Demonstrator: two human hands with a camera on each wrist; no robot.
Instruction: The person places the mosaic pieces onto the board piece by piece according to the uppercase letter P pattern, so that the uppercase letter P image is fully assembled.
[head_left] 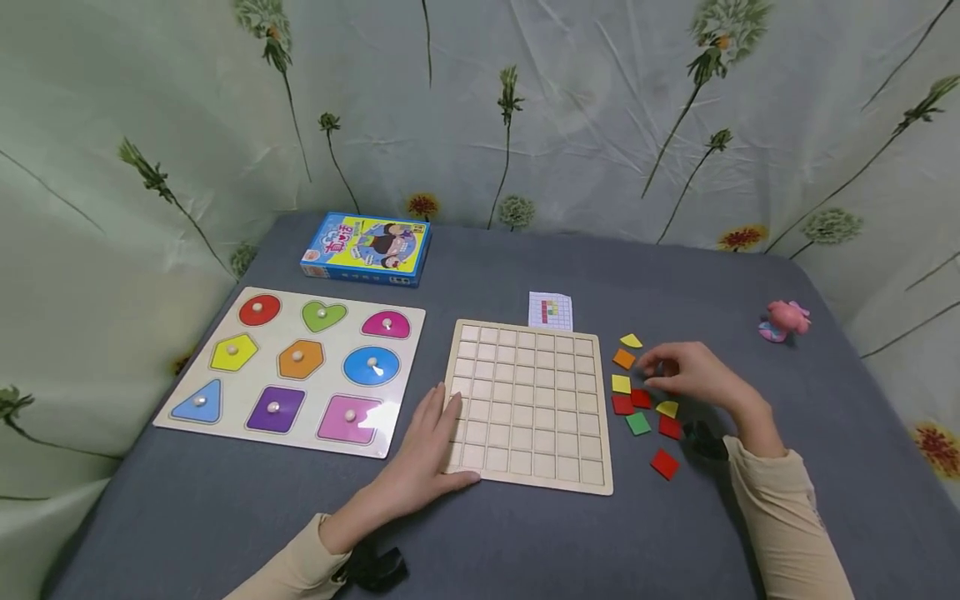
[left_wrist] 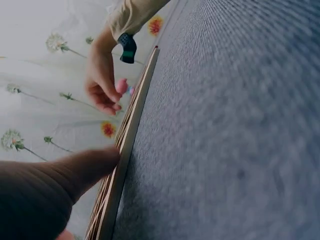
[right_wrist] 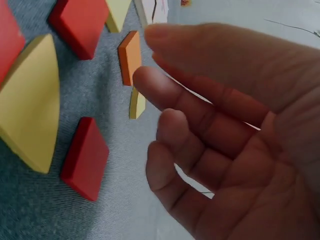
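Observation:
A pale wooden grid board [head_left: 534, 408] lies flat on the table, with no pieces in its squares. My left hand [head_left: 422, 458] rests along its left side, fingers straight, thumb at the near edge. Right of the board, my right hand [head_left: 693, 379] hovers with relaxed, bent fingers and nothing between thumb and fingertips. It is nearest the orange square tile [head_left: 624, 359]. Around it lie a yellow rounded-edge tile [head_left: 632, 341], a yellow square tile [head_left: 621, 383], a green square tile [head_left: 638, 423] and several red square tiles [head_left: 665, 464]. Another yellow rounded-edge tile [right_wrist: 30, 107] appears large in the right wrist view.
A small printed grid card [head_left: 551, 311] sits against the board's far edge. To the left lies a shape puzzle board [head_left: 281, 375] with knobbed pieces, and behind it a blue and yellow box [head_left: 366, 248]. A pink toy figure [head_left: 786, 320] stands at the far right.

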